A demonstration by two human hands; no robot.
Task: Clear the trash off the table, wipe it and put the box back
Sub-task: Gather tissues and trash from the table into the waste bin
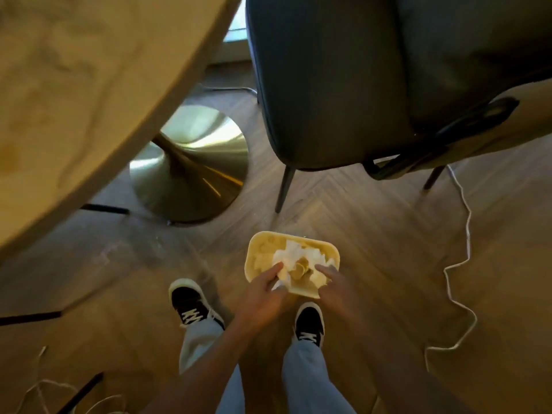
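A pale yellow bin (260, 242) stands on the wooden floor just ahead of my feet, holding crumpled white paper (294, 253) and a small brown cup-like scrap (301, 265). My left hand (263, 291) reaches over the bin's near rim, fingers pinching a piece of the white paper. My right hand (333, 283) is at the near right rim, fingers down among the paper; whether it grips any is hidden. The round wooden table (74, 94) fills the upper left, seen at a steep tilt, and the box is out of view.
The table's brass pedestal base (191, 165) sits left of the bin. A dark upholstered chair (358, 76) stands behind it with thin black legs. A white cord (460, 264) snakes over the floor on the right. More cord lies at the lower left.
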